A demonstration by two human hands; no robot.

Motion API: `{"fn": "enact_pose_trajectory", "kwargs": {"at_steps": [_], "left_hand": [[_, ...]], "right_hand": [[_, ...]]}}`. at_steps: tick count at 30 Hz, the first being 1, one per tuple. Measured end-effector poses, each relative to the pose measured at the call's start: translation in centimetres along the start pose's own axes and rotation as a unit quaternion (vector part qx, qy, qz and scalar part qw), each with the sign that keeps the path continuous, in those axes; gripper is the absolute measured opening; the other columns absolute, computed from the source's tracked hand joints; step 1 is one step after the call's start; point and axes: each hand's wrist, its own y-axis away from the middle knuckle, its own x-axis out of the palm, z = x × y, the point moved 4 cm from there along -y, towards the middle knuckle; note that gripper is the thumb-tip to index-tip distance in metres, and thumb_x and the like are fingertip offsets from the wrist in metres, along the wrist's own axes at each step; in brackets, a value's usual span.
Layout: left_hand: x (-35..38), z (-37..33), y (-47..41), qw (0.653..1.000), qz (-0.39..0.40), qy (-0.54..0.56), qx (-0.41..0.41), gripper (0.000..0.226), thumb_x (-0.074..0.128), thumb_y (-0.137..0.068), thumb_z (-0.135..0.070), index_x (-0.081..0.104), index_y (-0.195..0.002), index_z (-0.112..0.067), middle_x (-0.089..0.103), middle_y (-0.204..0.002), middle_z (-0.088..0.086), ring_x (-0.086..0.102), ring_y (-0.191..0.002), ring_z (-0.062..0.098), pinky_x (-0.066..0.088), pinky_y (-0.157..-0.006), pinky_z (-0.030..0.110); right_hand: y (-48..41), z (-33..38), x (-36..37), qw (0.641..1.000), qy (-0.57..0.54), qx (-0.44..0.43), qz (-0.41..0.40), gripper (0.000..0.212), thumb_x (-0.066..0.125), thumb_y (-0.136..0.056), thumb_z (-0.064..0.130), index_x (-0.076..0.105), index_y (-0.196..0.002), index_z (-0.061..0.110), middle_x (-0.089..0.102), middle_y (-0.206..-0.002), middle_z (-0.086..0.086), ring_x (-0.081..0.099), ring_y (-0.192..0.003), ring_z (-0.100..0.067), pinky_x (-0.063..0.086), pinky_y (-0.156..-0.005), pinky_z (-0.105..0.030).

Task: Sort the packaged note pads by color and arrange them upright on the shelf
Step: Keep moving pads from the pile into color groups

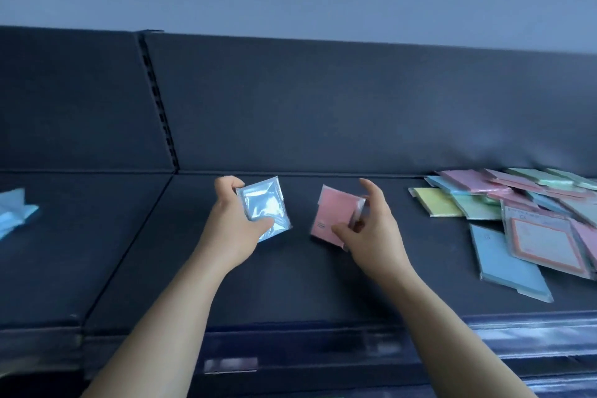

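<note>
My left hand (pixel 231 223) grips a blue packaged note pad (pixel 265 203) by its left edge, held above the dark shelf (pixel 290 284). My right hand (pixel 371 229) holds a pink packaged note pad (pixel 334 218) by its right and lower edges, a short gap to the right of the blue one. A loose pile of packaged note pads (pixel 523 203) in pink, green, yellow and blue lies flat at the right of the shelf. Blue packaged pads (pixel 16 213) lie at the far left.
The shelf's dark back panel (pixel 323 107) rises behind my hands, with a slotted upright (pixel 160 107) left of centre. A seam (pixel 129 252) divides the shelf into two sections. The front edge carries a label rail (pixel 323 349).
</note>
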Motion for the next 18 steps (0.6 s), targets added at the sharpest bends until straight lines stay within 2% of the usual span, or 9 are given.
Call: {"fn": "enact_pose_trajectory", "kwargs": {"at_steps": [2, 4, 5, 6, 8, 9, 14, 18], "left_hand": [[-2.3, 1.7, 0.4, 0.998, -0.038, 0.036, -0.017, 0.044, 0.07, -0.084, -0.019, 0.034, -0.109, -0.023, 0.061, -0.103, 0.001, 0.062, -0.085, 0.017, 0.05, -0.061, 0.033], [-4.6, 3.7, 0.9, 0.995, -0.072, 0.06, -0.033, 0.034, 0.068, -0.086, -0.019, 0.04, -0.104, -0.021, 0.063, -0.102, 0.003, 0.065, -0.087, 0.022, 0.056, -0.073, 0.044], [-5.8, 4.6, 1.1, 0.993, -0.086, 0.068, -0.038, 0.029, 0.066, -0.087, -0.018, 0.042, -0.104, -0.02, 0.063, -0.101, 0.003, 0.066, -0.087, 0.024, 0.058, -0.071, 0.041], [-7.0, 5.4, 1.4, 0.992, -0.098, 0.075, -0.04, 0.025, 0.063, -0.089, -0.016, 0.044, -0.105, -0.018, 0.063, -0.103, 0.005, 0.066, -0.087, 0.024, 0.058, -0.064, 0.032], [-9.4, 7.1, 2.0, 0.988, -0.123, 0.086, -0.045, 0.022, 0.058, -0.092, -0.015, 0.044, -0.109, -0.016, 0.062, -0.105, 0.008, 0.066, -0.085, 0.023, 0.05, -0.05, 0.015], [-10.8, 8.0, 2.3, 0.985, -0.136, 0.093, -0.049, 0.022, 0.057, -0.093, -0.015, 0.044, -0.111, -0.015, 0.061, -0.105, 0.009, 0.066, -0.085, 0.023, 0.048, -0.048, 0.012], [-18.3, 12.4, 3.9, 0.974, -0.191, 0.103, -0.07, 0.019, 0.053, -0.096, -0.015, 0.044, -0.112, -0.016, 0.063, -0.103, 0.004, 0.07, -0.066, 0.018, 0.044, -0.049, 0.01], [-24.7, 16.1, 4.8, 0.967, -0.22, 0.105, -0.077, 0.017, 0.053, -0.095, -0.011, 0.047, -0.109, -0.016, 0.063, -0.105, 0.004, 0.069, -0.075, 0.019, 0.049, -0.051, 0.013]], "right_hand": [[0.1, 1.5, 2.2, 0.999, -0.024, -0.011, 0.025, 0.077, 0.07, -0.08, 0.012, 0.029, -0.141, 0.032, 0.057, -0.101, 0.006, 0.062, -0.09, -0.018, 0.052, -0.075, -0.027], [0.3, 3.2, 4.4, 0.997, -0.047, -0.018, 0.05, 0.071, 0.069, -0.081, 0.009, 0.034, -0.139, 0.028, 0.059, -0.098, 0.01, 0.063, -0.087, -0.011, 0.048, -0.069, -0.017], [0.5, 4.2, 5.6, 0.996, -0.057, -0.021, 0.061, 0.066, 0.069, -0.081, 0.008, 0.038, -0.137, 0.026, 0.06, -0.099, 0.009, 0.063, -0.088, -0.009, 0.048, -0.069, -0.016], [0.6, 5.1, 6.7, 0.995, -0.064, -0.025, 0.071, 0.061, 0.068, -0.081, 0.007, 0.042, -0.133, 0.025, 0.062, -0.101, 0.008, 0.063, -0.088, -0.008, 0.049, -0.07, -0.016], [1.1, 7.1, 9.2, 0.992, -0.079, -0.035, 0.088, 0.05, 0.067, -0.081, 0.006, 0.05, -0.124, 0.024, 0.064, -0.101, 0.007, 0.063, -0.086, -0.005, 0.05, -0.068, -0.013], [1.3, 8.2, 10.5, 0.991, -0.087, -0.039, 0.098, 0.046, 0.067, -0.081, 0.005, 0.053, -0.121, 0.024, 0.065, -0.1, 0.009, 0.064, -0.084, -0.003, 0.05, -0.067, -0.012], [3.2, 13.9, 17.5, 0.982, -0.12, -0.062, 0.132, 0.036, 0.064, -0.082, 0.001, 0.059, -0.11, 0.024, 0.067, -0.096, 0.01, 0.065, -0.082, -0.001, 0.055, -0.072, -0.019], [5.0, 18.2, 23.5, 0.977, -0.128, -0.074, 0.155, 0.035, 0.063, -0.082, 0.001, 0.058, -0.108, 0.025, 0.067, -0.095, 0.01, 0.065, -0.083, -0.004, 0.056, -0.069, -0.021]]}}
